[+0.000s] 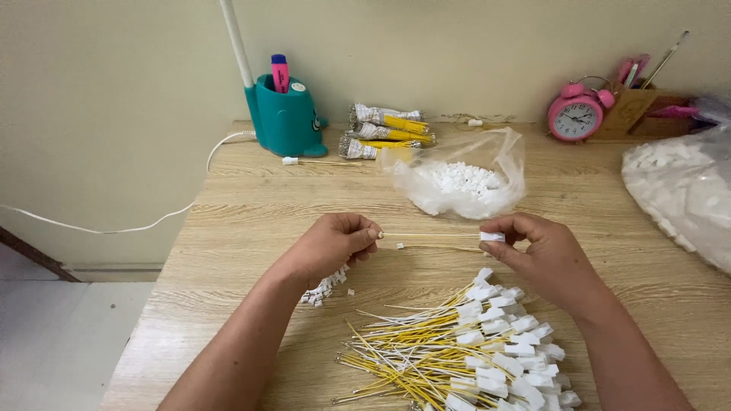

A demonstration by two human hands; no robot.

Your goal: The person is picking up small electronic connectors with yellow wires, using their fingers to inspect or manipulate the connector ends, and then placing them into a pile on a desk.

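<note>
Yellow wire (430,235) stretched level between both hands, above the wooden table (251,213). Left hand (331,245) fingers pressed together, pinching the wire's bare end; right hand (541,255) pinching the white connector (492,237) on the other end between thumb and fingertips. Second thin wire just under the held one, with a tiny white piece (400,246) near the left grip. Under the left wrist: small heap of loose white connectors (324,289). Below the right grip, toward the person: pile of finished yellow wires with white plugs (472,350). Beyond the grip, far side: open clear bag of white connectors (461,183), bundled wire packs (384,131), teal pen holder (285,118). Beyond the right hand: pink alarm clock (576,116); second plastic bag (681,190) to its right.
</note>
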